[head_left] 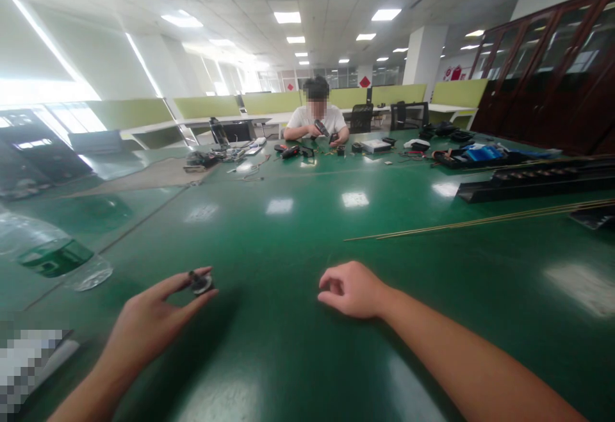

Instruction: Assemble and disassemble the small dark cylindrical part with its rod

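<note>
1. At the near left edge of the table [269, 249], a blurred pale sheet [29, 361] is seen, with a clear bottle [55, 259] lying on its side beyond it.

2. The small part [200, 283], dark and roundish, is pinched between thumb and fingertips of the left hand [147, 326]. It is held over the near half of the table; the lifting is done, while setting down or joining to anything is not. Its finer details cannot be made out.

3. Across the table, a dark tool [321, 128] is held by a person [334, 116] in a white top, with loose gear [291, 152] spread nearby.

4. The right hand [358, 291] is loosely curled, its thumb and forefinger apart; nothing is seen gripped. It is kept well apart from the part, so no two-handed work is under way.

5. Farther right, thin rods [480, 221] are laid on the table, pointing towards the middle, with a black channel [509, 189] beyond. Neither is touched. How much handling is complete overall cannot be judged.
</note>
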A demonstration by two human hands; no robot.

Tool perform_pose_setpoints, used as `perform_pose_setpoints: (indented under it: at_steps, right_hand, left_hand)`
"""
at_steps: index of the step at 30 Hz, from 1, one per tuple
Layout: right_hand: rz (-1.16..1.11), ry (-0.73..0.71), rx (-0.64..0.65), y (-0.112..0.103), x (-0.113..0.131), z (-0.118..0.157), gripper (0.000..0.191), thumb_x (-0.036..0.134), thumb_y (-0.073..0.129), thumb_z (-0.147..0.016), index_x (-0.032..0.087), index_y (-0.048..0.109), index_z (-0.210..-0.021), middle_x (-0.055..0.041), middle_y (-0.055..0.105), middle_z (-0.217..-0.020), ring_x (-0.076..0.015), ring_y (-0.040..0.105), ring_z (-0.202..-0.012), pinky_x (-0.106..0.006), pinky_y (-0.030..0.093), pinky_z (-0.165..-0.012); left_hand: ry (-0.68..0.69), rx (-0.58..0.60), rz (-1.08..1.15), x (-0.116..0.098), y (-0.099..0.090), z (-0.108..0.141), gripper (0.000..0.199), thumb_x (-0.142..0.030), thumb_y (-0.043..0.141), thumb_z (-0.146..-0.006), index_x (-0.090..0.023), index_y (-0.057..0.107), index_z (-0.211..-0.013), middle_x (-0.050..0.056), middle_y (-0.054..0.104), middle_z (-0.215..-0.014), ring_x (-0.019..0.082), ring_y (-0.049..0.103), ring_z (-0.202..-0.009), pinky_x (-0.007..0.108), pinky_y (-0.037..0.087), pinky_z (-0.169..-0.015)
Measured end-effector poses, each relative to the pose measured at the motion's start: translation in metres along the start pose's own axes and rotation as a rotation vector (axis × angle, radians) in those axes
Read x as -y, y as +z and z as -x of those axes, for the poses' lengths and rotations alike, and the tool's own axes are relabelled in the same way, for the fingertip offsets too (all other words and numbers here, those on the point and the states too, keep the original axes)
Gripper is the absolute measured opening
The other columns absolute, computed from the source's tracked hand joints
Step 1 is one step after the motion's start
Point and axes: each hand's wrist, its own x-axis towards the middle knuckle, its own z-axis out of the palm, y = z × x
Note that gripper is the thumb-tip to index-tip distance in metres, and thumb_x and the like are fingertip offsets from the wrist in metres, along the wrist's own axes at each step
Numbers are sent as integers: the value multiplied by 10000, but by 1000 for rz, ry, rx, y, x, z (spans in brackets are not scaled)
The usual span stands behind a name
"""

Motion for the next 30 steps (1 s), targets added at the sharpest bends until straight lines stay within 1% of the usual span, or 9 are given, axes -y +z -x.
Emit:
perform_pose_setpoints:
  at_steps: [2, 3, 7, 10, 12, 15, 18, 22, 30]
  right_hand:
    - [-39, 27, -23, 1, -2, -1, 203, 335, 671, -828, 210, 701, -985, 23, 700, -703, -111, 586, -594, -224, 392, -602]
    - [-56, 52, -43, 1, -3, -1, 211, 323, 667, -827, 212, 690, -1005, 25, 701, -708, -110, 583, -587, -221, 389, -589]
    - [-59, 162, -155, -2, -10, -5, 220, 276, 652, -817, 220, 648, -1030, 36, 690, -688, -116, 571, -557, -223, 366, -552]
    - [-32, 221, -249, -5, -17, -8, 232, 247, 650, -802, 224, 617, -1030, 42, 673, -671, -124, 567, -561, -228, 351, -546]
    - [-20, 242, -281, -5, -20, -9, 244, 231, 648, -795, 231, 604, -1035, 44, 671, -678, -127, 561, -567, -230, 342, -545]
    - [-15, 247, -265, -1, -22, -11, 262, 205, 645, -787, 242, 597, -1041, 51, 672, -679, -129, 555, -569, -236, 336, -553]
    - [2, 217, -225, 3, -22, -11, 262, 187, 655, -773, 244, 606, -1023, 55, 675, -667, -137, 560, -588, -246, 335, -581]
    - [19, 184, -204, 5, -23, -10, 240, 171, 655, -771, 236, 614, -999, 58, 670, -652, -137, 549, -588, -259, 338, -617]
    - [29, 158, -194, 3, -22, -9, 234, 150, 654, -773, 236, 614, -987, 72, 661, -636, -130, 532, -572, -266, 349, -650]
  left_hand:
    - [28, 99, 49, -22, 20, -15, 535, -546, 704, -759, -254, 643, -1203, 2, 731, -1048, 260, 684, -985, 364, 535, -895]
    - [56, 108, 102, -36, 30, -23, 524, -511, 705, -761, -228, 638, -1198, 26, 728, -1050, 261, 680, -985, 374, 529, -910]
    - [184, 195, 310, -95, 73, -46, 276, -355, 716, -748, -210, 674, -979, 23, 723, -946, 223, 678, -897, 340, 533, -864]
    - [269, 232, 381, -121, 103, -51, 186, -238, 699, -742, -222, 673, -925, 4, 711, -934, 205, 663, -889, 322, 512, -845]
    - [303, 257, 406, -126, 118, -47, 180, -183, 680, -744, -225, 669, -918, 0, 703, -931, 198, 653, -884, 318, 499, -829]
    - [301, 301, 473, -121, 130, -38, 198, -141, 665, -754, -235, 657, -928, -12, 694, -929, 180, 643, -871, 303, 491, -807]
    - [280, 314, 574, -114, 131, -33, 216, -155, 680, -772, -238, 644, -969, -9, 693, -999, 175, 643, -931, 305, 490, -854]
    - [252, 346, 698, -113, 130, -33, 229, -183, 689, -797, -227, 625, -1012, 10, 689, -1083, 178, 643, -1005, 315, 495, -905]
    - [291, 406, 732, -116, 130, -30, 244, -170, 691, -801, -223, 617, -1028, 21, 694, -1102, 180, 652, -1032, 321, 508, -917]
